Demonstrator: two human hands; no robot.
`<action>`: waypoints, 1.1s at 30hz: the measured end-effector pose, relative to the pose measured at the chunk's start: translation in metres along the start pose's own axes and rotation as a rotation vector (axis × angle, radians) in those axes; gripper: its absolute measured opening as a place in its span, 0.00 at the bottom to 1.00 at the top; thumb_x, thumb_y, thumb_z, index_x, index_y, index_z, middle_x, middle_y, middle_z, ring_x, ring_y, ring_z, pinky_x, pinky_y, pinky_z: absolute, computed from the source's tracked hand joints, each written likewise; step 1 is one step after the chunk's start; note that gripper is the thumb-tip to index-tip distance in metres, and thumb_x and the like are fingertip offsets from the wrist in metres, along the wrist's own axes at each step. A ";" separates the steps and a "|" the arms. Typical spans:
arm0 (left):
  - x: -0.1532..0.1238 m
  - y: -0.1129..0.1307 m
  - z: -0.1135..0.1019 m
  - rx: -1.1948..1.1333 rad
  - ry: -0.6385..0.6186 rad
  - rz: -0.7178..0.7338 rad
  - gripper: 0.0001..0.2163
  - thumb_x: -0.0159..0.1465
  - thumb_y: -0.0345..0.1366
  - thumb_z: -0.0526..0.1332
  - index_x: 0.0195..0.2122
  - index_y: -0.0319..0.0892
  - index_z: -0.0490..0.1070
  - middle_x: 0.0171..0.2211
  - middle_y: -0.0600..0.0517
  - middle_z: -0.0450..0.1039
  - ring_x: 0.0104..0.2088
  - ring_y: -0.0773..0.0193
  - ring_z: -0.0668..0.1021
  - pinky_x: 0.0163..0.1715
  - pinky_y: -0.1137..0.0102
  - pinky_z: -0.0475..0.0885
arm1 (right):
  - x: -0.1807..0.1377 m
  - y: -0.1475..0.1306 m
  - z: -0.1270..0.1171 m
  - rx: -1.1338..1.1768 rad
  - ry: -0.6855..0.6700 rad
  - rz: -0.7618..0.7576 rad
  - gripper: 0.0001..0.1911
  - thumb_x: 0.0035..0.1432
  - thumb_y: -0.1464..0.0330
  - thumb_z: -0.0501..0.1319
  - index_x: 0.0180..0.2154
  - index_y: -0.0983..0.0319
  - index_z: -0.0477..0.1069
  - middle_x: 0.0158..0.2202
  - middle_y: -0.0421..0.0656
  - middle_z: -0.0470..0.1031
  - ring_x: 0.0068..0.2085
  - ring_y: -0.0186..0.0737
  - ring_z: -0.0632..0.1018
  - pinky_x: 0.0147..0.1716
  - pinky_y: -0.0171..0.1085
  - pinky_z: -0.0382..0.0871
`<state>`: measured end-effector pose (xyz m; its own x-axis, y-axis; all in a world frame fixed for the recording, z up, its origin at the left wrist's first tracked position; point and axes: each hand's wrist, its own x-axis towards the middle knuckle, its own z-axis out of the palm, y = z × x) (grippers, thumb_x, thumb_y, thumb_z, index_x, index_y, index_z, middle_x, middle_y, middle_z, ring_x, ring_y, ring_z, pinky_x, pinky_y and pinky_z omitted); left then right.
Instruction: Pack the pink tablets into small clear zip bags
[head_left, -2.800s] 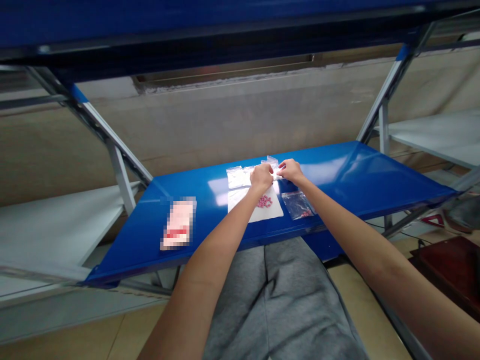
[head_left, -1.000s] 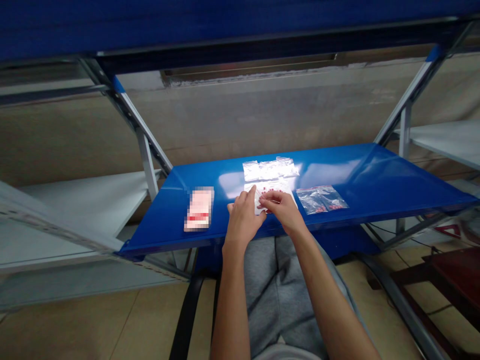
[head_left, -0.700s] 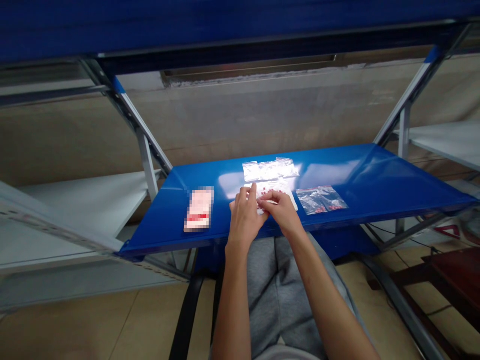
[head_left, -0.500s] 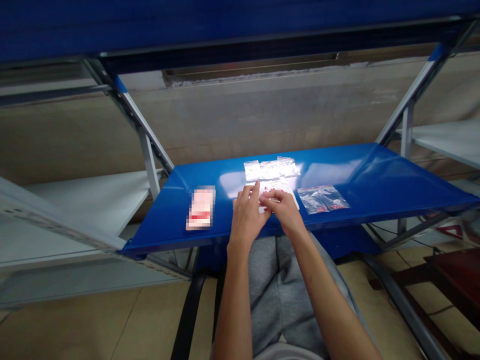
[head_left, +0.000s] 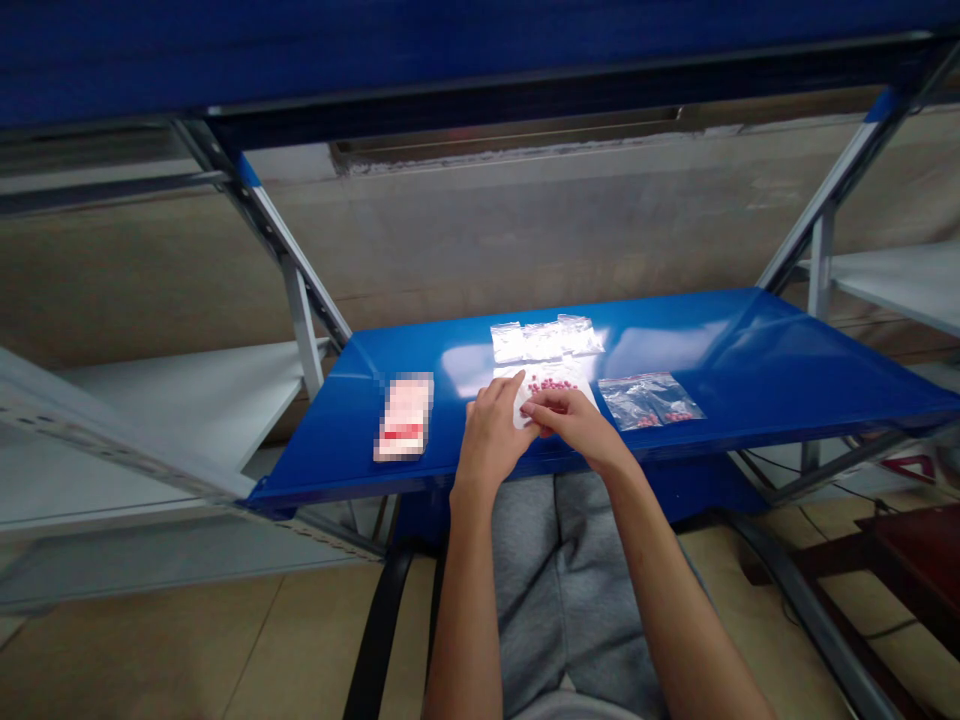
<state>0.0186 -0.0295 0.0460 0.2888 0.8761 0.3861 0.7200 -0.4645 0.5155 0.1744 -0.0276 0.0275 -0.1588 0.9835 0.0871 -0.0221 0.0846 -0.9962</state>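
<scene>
Many small red beads or beans [head_left: 553,385] lie loosely on a white sheet [head_left: 586,382] near the table's front edge. My left hand [head_left: 493,425] is over the sheet's left side, fingers curved together; what they grip is hidden. Close against it, my right hand [head_left: 576,422] has its thumb and fingertips pinched together, and whatever is between them is too small to make out. A reddish patch shows just below the right fingers. Behind the sheet lie several clear zip bags [head_left: 546,340], bright with glare.
To the right, clear zip bags [head_left: 651,400] hold red pieces. A blurred pale pink item with a red band [head_left: 405,415] lies on the left of the blue table [head_left: 735,360]. Metal posts [head_left: 289,250] stand at both sides, with a blue shelf [head_left: 480,60] overhead.
My right hand has drawn a little toward me and to the right, uncovering more of the red pieces. Its fingertips remain beside my left hand, which is nearly still.
</scene>
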 end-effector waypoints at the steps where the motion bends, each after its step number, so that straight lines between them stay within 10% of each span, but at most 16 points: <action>1: 0.000 -0.001 0.000 -0.016 0.006 0.005 0.27 0.63 0.34 0.67 0.64 0.45 0.67 0.60 0.44 0.74 0.61 0.49 0.75 0.60 0.56 0.70 | -0.001 0.000 -0.001 -0.009 -0.001 0.003 0.17 0.51 0.52 0.71 0.28 0.59 0.80 0.25 0.40 0.76 0.28 0.37 0.73 0.28 0.36 0.67; 33: 0.001 -0.010 0.006 0.015 0.076 -0.004 0.27 0.64 0.37 0.68 0.64 0.43 0.67 0.59 0.42 0.74 0.59 0.46 0.76 0.59 0.52 0.71 | -0.005 -0.006 -0.005 0.069 -0.011 0.086 0.19 0.51 0.51 0.71 0.31 0.61 0.81 0.33 0.44 0.80 0.36 0.40 0.78 0.30 0.34 0.69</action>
<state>0.0156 -0.0237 0.0370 0.2373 0.8654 0.4413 0.7308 -0.4584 0.5058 0.1806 -0.0326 0.0324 -0.1741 0.9847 0.0020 -0.0757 -0.0113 -0.9971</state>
